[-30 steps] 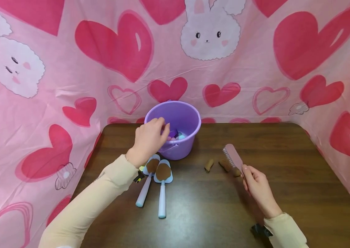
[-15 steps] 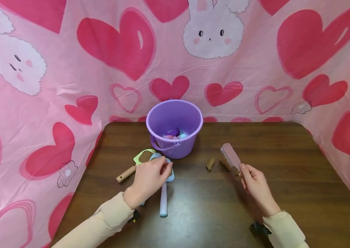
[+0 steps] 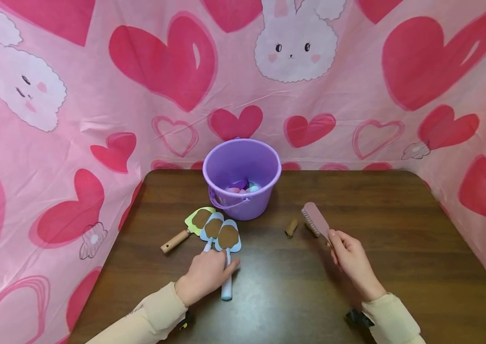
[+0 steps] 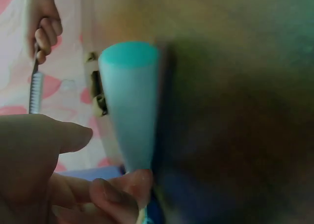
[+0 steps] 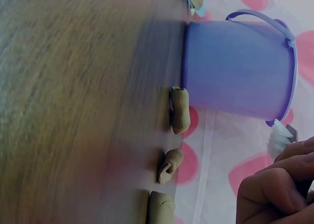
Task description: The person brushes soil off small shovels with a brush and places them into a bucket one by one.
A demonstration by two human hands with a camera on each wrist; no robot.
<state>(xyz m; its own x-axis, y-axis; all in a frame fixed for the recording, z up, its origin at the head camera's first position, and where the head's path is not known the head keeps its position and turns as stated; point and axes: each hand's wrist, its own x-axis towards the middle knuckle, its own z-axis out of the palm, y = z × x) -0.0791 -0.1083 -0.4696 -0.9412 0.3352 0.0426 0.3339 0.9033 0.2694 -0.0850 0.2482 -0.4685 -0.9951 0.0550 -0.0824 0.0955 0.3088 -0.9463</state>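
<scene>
My left hand [image 3: 206, 274] is over the handles of two light-blue toy shovels, the left shovel [image 3: 213, 226] and the right shovel [image 3: 228, 236]. In the left wrist view its fingertips are right at a pale handle [image 4: 130, 96] with a teal end, and the thumb stands apart from it. The hand partly hides both handles. My right hand [image 3: 352, 260] grips a pink brush [image 3: 317, 219] by its handle, white bristles facing left, above the table. Below the brush lie brown curled pieces, one [image 3: 291, 228] to its left and another [image 3: 311, 230] partly covered by it.
A purple bucket [image 3: 264, 203] with small pink, purple and light-blue things inside stands at the table's back. A green shovel [image 3: 193, 222] with a wooden handle lies left of the blue ones. Pink heart-printed cloth [image 3: 337, 95] hangs behind the brown table [image 3: 294, 296].
My left hand has come from over the bucket toward me, down to the blue shovels' handles, uncovering the green shovel. My right hand, still holding the brush, has shifted slightly left.
</scene>
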